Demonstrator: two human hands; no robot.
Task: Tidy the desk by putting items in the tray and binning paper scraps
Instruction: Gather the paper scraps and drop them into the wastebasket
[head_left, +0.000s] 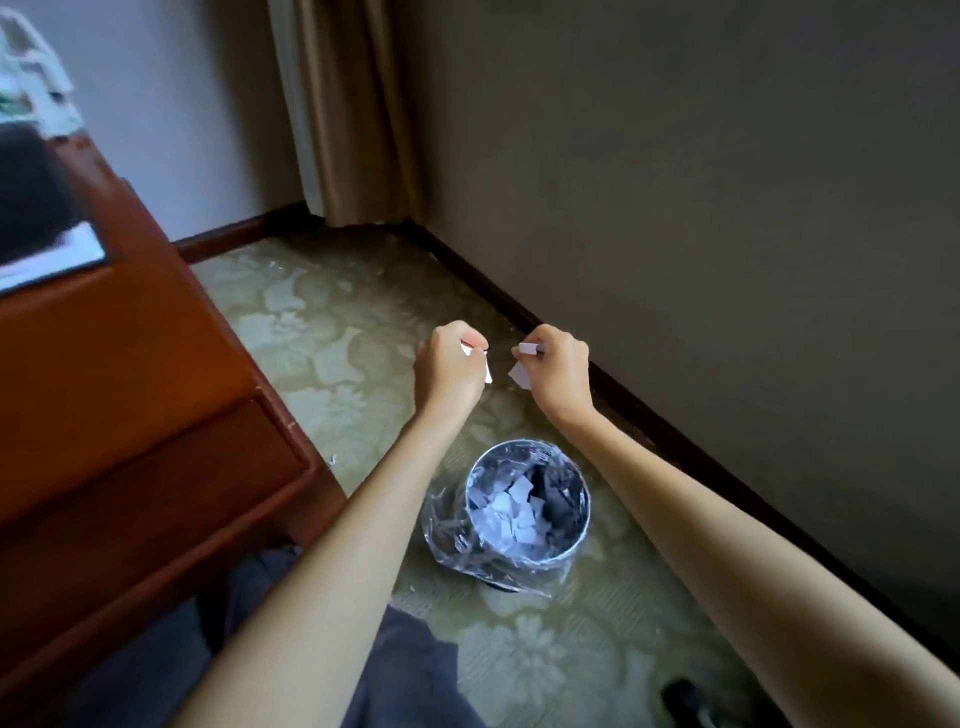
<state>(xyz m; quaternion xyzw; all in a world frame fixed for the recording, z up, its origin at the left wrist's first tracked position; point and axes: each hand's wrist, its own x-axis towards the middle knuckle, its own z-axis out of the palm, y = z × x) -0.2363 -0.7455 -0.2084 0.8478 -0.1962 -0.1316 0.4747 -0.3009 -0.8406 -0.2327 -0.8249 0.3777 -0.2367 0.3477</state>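
Left hand (449, 366) and right hand (560, 371) pinch paper scraps (520, 375) (mid-frame); I'd release them squarely above the bin (583, 522).

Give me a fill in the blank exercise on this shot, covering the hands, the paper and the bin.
1. The left hand and the right hand each pinch a piece of white ____.
2. The bin is lined with a clear ____ bag.
3. The bin stands on a green patterned ____.
4. The wooden desk is on the person's ____ side.
Missing words: paper; plastic; carpet; left.
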